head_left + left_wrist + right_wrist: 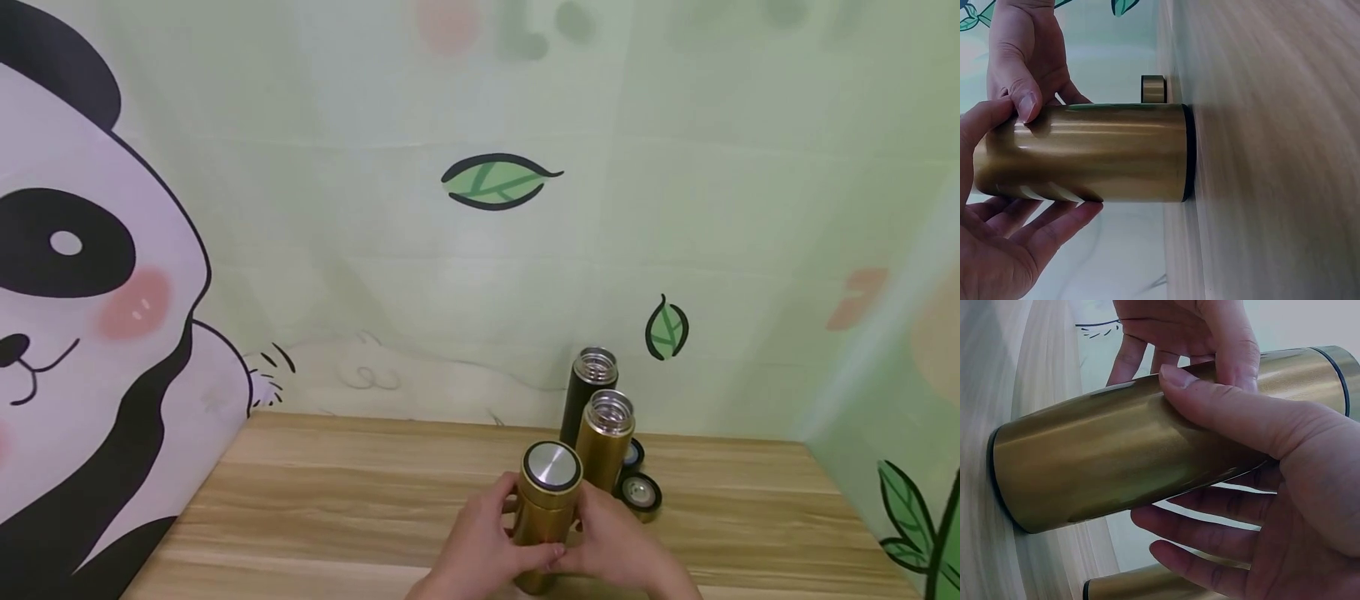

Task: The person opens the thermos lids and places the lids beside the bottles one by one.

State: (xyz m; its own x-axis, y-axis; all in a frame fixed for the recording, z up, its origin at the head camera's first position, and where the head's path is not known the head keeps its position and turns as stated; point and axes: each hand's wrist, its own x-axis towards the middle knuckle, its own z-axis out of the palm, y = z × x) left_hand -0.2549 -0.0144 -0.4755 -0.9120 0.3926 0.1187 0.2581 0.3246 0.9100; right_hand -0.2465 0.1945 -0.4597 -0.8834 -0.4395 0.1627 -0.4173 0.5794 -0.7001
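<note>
A gold thermos flask (543,521) stands upright near the front of the table, its lid (552,467) on and showing a brushed steel top. My left hand (480,533) grips its left side, thumb across the front. From the right, my right hand (622,537) holds the same flask, and the two thumbs nearly meet. In both wrist views the black-edged base appears to rest on the wood. Just behind stands a second gold flask (603,446) with an open steel mouth. A black flask (576,404), also lidless, is farther back.
Two loose lids lie right of the open flasks: a nearer lid (640,493) with its inside facing up, and a partly hidden lid (635,452) behind. The wooden table (360,483) ends at a printed backdrop (337,208) with a panda and leaves.
</note>
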